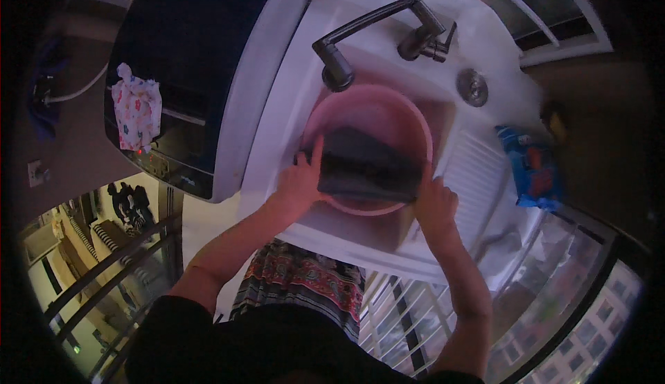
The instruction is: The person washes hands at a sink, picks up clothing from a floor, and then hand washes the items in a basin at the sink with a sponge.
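A dark grey cloth (364,169) is stretched across the inside of a pink plastic basin (367,103), which sits in the white sink (284,135). My left hand (300,182) pinches the cloth's left end, index finger lying along it. At the other end, by the basin's right rim, my right hand (436,211) grips it with curled fingers. A dark metal faucet (367,20) arches over the back of the basin.
A washing machine (187,31) with a floral cloth (136,107) on top stands left of the sink. At right are a ridged washboard (471,176), a blue packet (526,166) and a drain (473,87). Railings (388,308) and windows border the space.
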